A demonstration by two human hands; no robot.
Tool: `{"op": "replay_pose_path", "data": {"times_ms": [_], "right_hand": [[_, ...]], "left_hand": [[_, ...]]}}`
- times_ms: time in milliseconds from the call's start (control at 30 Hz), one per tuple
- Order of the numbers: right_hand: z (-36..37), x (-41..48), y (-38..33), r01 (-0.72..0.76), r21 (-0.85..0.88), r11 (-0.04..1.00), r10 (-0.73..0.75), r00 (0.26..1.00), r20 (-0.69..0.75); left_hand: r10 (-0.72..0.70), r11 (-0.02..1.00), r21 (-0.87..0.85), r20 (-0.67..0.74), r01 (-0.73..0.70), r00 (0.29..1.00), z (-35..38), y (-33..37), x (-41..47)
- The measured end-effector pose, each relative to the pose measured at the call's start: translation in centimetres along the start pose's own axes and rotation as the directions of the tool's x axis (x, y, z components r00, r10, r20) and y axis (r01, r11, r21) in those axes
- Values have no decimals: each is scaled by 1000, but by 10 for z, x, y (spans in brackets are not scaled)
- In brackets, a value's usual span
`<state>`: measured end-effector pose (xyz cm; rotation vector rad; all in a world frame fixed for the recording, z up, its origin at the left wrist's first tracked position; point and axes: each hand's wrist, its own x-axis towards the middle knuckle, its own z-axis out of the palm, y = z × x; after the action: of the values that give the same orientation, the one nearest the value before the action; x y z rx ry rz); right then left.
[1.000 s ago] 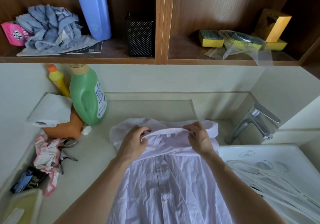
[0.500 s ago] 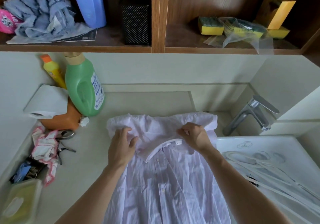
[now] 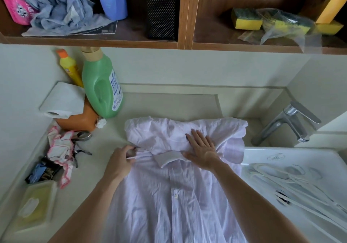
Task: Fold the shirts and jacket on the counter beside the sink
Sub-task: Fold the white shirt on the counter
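A pale lilac striped button-up shirt (image 3: 174, 195) lies front up on the light counter (image 3: 93, 167), its collar end away from me and its right edge hanging over the sink rim. My left hand (image 3: 122, 158) pinches the fabric at the shirt's left shoulder. My right hand (image 3: 202, 148) lies flat, fingers spread, on the folded-over upper part just beside the white collar (image 3: 169, 158). No other shirt or jacket is visible.
At the left stand a green detergent bottle (image 3: 101, 88), a yellow bottle (image 3: 70, 68), a paper roll (image 3: 62, 100), scissors (image 3: 82, 135), a rag (image 3: 60, 150) and a lidded box (image 3: 33, 205). The sink (image 3: 300, 167) with white hangers (image 3: 300, 186) and a tap (image 3: 289, 122) is right. Shelves hang above.
My right hand has let go of the collar and now presses flat on the shirt. My left hand has slid down and left to the shoulder edge and pinched it.
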<state>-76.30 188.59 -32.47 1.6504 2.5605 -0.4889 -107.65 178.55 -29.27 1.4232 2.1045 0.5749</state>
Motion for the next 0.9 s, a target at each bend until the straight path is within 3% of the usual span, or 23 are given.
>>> {"op": "replay_pose_path", "data": {"times_ms": [67,100,133,200,267,300,367,467,567,733,900], "right_hand": [[1,3,-2,-11,7,1000,11,1000,-14],[2,3,-4,-17,5,1000,17,1000,-12],[2,4,-8,-23,1,1000,23,1000,-5],[-3,8,-16,-51,21,998,50,998,35],[-16,19,-25,-74,108,991,70,996,47],[-25,26,-30,-70,154,986,69,998,13],[-38,38,-33,-44,173,984,63,993,-104],[-37,44,-16,-145,84,986,157,972,-172],[-22,37,27,-300,21,954,298,931,-211],[-17,45,64,-382,14,924,372,888,-271],[-25,60,68,-378,41,925,378,904,-200]], "left_hand": [[-85,992,93,23,83,996,-2,12,0],[-48,989,139,-29,51,998,0,23,-3],[59,984,174,-110,-40,992,3,37,-5],[342,936,183,-253,-302,905,14,72,-8],[510,858,222,-270,-463,816,28,105,-3],[542,832,278,-219,-481,811,37,116,4],[502,787,441,-52,-431,863,52,127,25],[272,730,622,117,-284,955,60,109,56],[181,765,620,51,-174,982,51,69,64],[243,787,590,-27,-180,970,55,37,65],[160,803,568,89,-182,983,53,39,94]]}}
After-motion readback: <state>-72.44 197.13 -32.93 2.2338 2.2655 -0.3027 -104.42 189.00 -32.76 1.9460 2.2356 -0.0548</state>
